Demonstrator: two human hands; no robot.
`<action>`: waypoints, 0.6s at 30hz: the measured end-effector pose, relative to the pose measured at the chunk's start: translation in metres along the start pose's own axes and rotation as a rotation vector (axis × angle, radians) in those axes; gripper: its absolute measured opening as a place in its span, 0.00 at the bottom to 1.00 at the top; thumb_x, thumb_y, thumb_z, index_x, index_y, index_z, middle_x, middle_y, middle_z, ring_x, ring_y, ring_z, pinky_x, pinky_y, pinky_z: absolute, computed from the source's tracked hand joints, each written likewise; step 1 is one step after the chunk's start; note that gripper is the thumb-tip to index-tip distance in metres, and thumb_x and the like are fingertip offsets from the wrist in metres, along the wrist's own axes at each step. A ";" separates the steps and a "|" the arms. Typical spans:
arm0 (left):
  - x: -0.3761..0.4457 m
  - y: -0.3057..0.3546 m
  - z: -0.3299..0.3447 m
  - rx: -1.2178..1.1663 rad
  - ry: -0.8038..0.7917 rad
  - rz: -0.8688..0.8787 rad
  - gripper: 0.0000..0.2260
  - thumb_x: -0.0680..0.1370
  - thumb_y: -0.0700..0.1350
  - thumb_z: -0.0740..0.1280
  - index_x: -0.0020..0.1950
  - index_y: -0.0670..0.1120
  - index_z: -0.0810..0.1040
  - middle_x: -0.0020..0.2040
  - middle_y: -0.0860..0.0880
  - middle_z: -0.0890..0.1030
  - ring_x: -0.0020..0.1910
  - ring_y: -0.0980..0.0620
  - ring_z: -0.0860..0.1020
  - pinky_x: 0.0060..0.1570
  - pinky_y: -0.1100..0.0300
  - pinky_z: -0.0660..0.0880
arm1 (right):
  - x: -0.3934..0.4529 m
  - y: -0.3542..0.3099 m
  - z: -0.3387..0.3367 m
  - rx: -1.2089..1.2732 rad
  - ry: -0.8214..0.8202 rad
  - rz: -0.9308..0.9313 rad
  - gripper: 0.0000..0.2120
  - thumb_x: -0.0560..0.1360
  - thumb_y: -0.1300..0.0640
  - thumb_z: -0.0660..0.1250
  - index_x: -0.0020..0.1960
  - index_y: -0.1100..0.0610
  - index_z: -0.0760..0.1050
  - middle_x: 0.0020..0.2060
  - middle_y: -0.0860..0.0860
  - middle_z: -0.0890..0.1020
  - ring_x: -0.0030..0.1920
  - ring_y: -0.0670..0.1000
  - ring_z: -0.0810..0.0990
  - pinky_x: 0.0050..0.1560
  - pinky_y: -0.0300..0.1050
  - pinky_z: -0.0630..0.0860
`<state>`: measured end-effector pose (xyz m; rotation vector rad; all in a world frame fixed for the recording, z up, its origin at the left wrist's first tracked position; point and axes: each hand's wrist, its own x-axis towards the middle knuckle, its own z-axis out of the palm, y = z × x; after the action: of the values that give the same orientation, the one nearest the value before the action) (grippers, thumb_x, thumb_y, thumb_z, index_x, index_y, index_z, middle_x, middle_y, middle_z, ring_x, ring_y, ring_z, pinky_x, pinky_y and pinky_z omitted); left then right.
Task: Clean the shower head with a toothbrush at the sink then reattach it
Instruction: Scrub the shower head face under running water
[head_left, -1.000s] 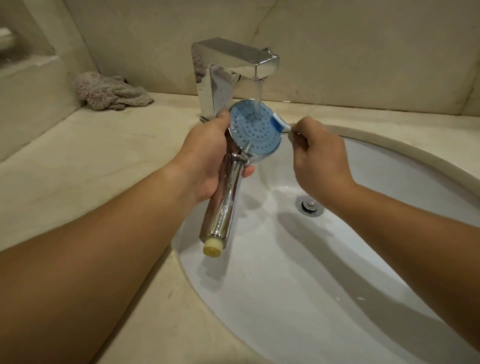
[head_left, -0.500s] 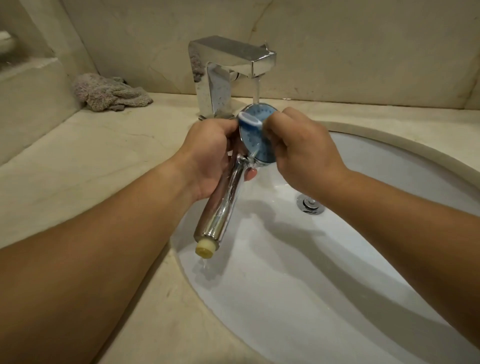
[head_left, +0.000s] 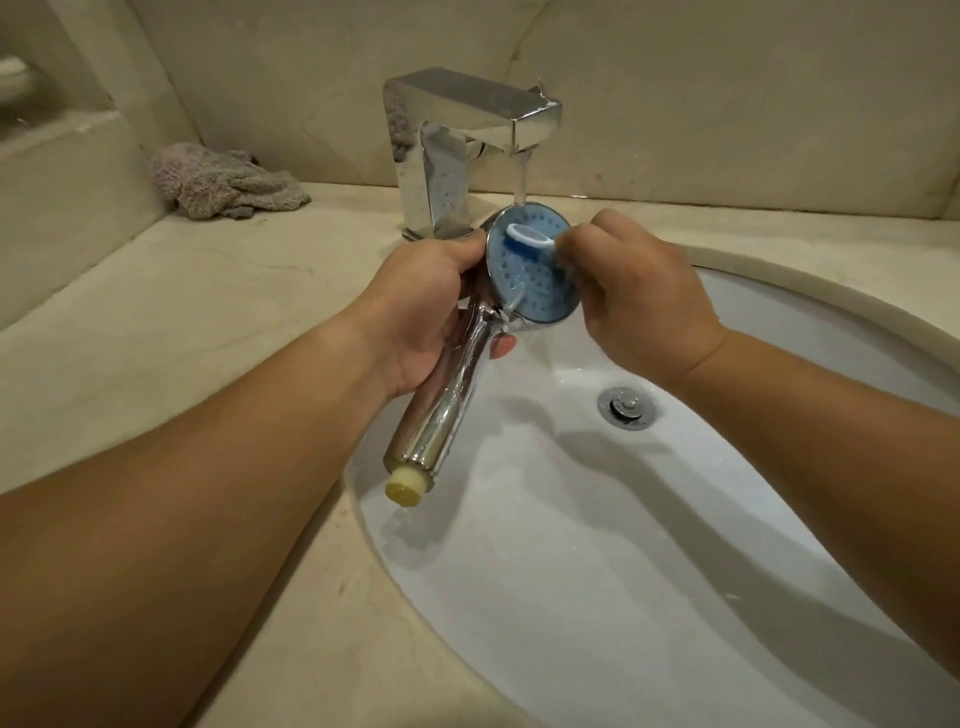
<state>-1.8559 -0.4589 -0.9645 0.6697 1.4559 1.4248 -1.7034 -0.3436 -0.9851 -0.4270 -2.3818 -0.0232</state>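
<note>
A chrome shower head with a round blue spray face and a cream threaded end is held over the white sink, right under the running water of the chrome tap. My left hand grips its handle just below the face. My right hand holds a blue and white toothbrush, whose bristle head lies against the upper part of the blue face. Most of the brush handle is hidden inside my fist.
A crumpled grey cloth lies on the beige marble counter at the back left, beside a raised ledge. The metal drain sits in the basin below my right wrist. A marble wall stands close behind the tap.
My right hand moved the toothbrush from the face's right rim leftward across it, then back a little right, so more of the blue face shows now. The shower head stayed under the water.
</note>
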 end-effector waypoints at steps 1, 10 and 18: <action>0.000 0.000 0.000 0.005 0.001 -0.003 0.16 0.85 0.51 0.60 0.65 0.45 0.81 0.53 0.39 0.83 0.41 0.46 0.80 0.37 0.51 0.80 | -0.001 0.001 0.000 0.002 0.006 0.006 0.11 0.75 0.61 0.57 0.48 0.64 0.75 0.41 0.61 0.76 0.31 0.61 0.73 0.25 0.51 0.72; 0.002 -0.001 -0.001 0.033 0.004 0.007 0.16 0.85 0.51 0.59 0.65 0.46 0.81 0.59 0.42 0.86 0.48 0.44 0.82 0.37 0.51 0.79 | -0.009 0.004 0.002 -0.081 -0.140 -0.222 0.08 0.73 0.67 0.63 0.50 0.66 0.77 0.40 0.62 0.76 0.31 0.61 0.71 0.25 0.49 0.70; 0.000 -0.001 0.000 0.075 0.031 0.000 0.16 0.85 0.52 0.58 0.62 0.47 0.82 0.58 0.42 0.86 0.48 0.44 0.82 0.38 0.51 0.79 | -0.011 0.011 -0.001 -0.113 -0.142 -0.279 0.09 0.75 0.66 0.61 0.52 0.66 0.77 0.40 0.62 0.77 0.30 0.59 0.71 0.26 0.45 0.67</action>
<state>-1.8560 -0.4590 -0.9659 0.6971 1.5402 1.3921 -1.6920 -0.3365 -0.9930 -0.1489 -2.5713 -0.2642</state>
